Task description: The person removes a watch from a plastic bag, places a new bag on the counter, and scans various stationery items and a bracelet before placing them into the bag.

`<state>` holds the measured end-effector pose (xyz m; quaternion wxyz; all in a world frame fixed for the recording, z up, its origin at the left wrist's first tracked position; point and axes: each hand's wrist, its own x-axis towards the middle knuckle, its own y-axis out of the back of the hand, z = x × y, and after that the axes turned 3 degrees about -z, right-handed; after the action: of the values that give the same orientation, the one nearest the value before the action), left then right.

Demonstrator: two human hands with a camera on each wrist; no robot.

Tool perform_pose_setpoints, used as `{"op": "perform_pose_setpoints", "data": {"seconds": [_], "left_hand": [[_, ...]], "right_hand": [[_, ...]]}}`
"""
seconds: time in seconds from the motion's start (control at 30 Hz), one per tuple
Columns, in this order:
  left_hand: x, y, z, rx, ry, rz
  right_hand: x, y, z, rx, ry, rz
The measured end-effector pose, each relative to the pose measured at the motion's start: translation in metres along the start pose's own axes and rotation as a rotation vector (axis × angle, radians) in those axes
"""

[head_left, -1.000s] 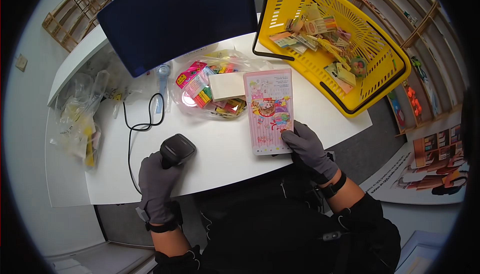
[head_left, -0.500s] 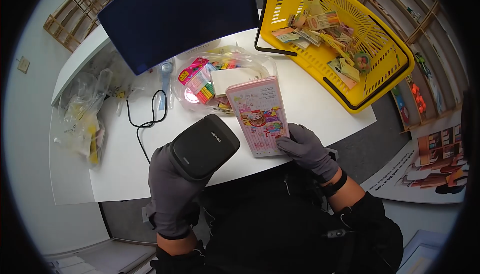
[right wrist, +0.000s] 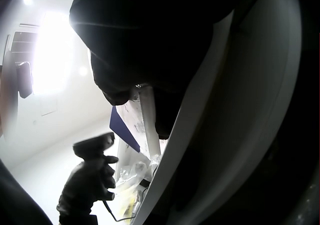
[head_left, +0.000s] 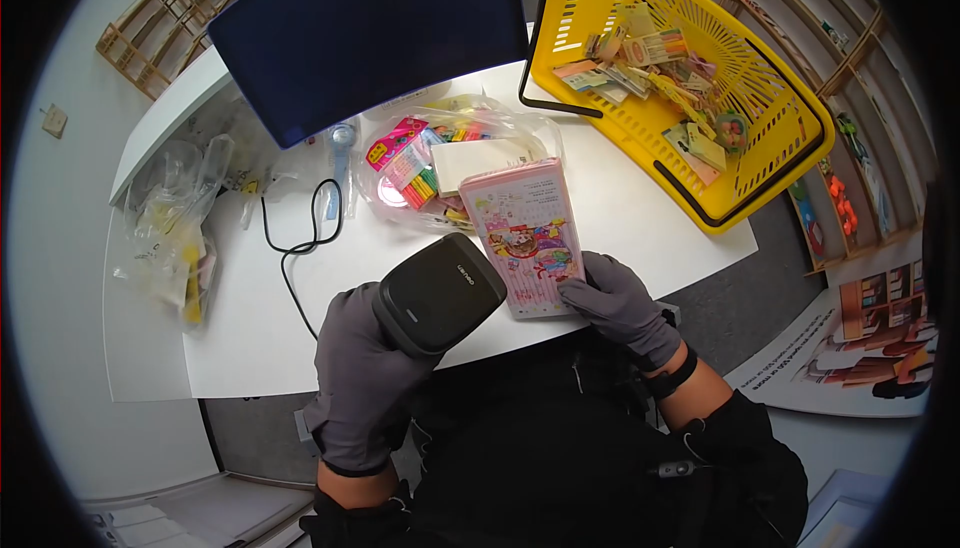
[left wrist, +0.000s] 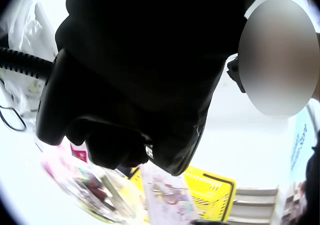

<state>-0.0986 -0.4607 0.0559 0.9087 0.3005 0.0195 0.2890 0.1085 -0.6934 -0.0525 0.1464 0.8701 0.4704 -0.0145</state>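
Note:
My gloved left hand grips a black handheld barcode scanner, its head raised over the front of the desk. In the left wrist view the fingers curl round the scanner's handle. My gloved right hand pinches a flat pink package with cartoon pictures by its lower right corner, thumb on the printed face. The package stands tilted, its face toward the scanner, whose head comes close to its left edge. In the right wrist view the package shows edge-on between thumb and fingers.
Behind the package lies a clear plastic bag of colourful stationery. A yellow basket of small packaged goods stands at the back right. A dark monitor rises at the back; crumpled plastic bags lie left, near a black cable.
My left hand has lifted the scanner and brought it rightward toward the package. My right hand has tilted the package, its top leaning left.

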Motion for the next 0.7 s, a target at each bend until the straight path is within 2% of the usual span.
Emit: {"op": "perform_pose_setpoints", "data": {"seconds": [0.07, 0.17, 0.27, 0.33, 0.43, 0.53, 0.7], "left_hand": [[0.003, 0.003, -0.002, 0.028, 0.023, -0.019], [0.007, 0.016, -0.012, 0.086, 0.077, -0.049], [0.011, 0.048, -0.041, 0.293, 0.387, -0.106], [0.010, 0.067, -0.067, 0.358, 0.410, -0.076], [0.011, 0.093, -0.091, 0.483, 0.437, -0.037], [0.017, 0.110, -0.096, 0.451, 0.549, -0.136], [0.021, 0.111, -0.115, 0.427, 0.433, -0.093]], "right_hand": [[0.001, 0.001, 0.000, -0.008, 0.035, -0.002], [0.000, 0.002, -0.004, 0.006, -0.029, -0.008], [-0.001, 0.001, -0.001, -0.058, 0.062, 0.017], [-0.001, 0.000, 0.001, -0.083, 0.109, 0.024], [0.000, 0.000, -0.001, -0.084, 0.049, 0.046], [-0.001, -0.002, -0.001, -0.038, 0.049, 0.052], [-0.001, -0.001, -0.002, -0.096, 0.035, 0.068]]}}
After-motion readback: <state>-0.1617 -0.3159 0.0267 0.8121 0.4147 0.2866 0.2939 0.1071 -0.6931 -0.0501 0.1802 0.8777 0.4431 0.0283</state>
